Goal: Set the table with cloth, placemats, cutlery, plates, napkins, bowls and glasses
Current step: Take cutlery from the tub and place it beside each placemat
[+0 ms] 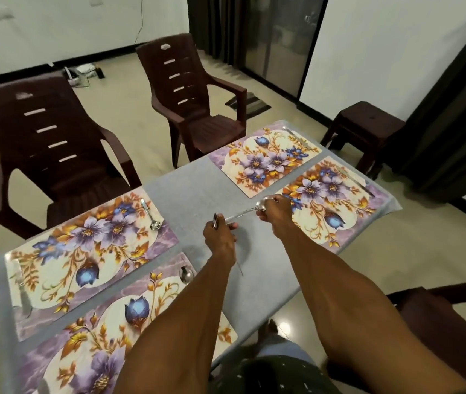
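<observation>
**A:** ok head view, what are the hands doing? I see a grey cloth (197,191) on the table and four floral placemats.

**B:** Yeah. Left hand (220,237) is clenched around some cutlery, with a thin metal piece (239,267) poking out below the wrist; can't tell exactly what it is. Right hand (276,213) is pinching the bowl end of a spoon (243,213), whose handle runs back to the left hand. Both hands hover over the bare cloth between the mats.

**A:** Anything already laid?

**B:** Far-left placemat (84,240) has a spoon (150,213) along its right edge and what looks like a knife (23,297) at its left edge. Near-left placemat (106,345) has a spoon (185,273) near its top right corner. Far-right placemat (266,160) and near-right placemat (337,200) each carry a thin silver piece along the far edge, too blurry to name.

**A:** Chairs?

**B:** Two brown plastic chairs (55,155) across the table, and a stool (368,129) at right.
</observation>
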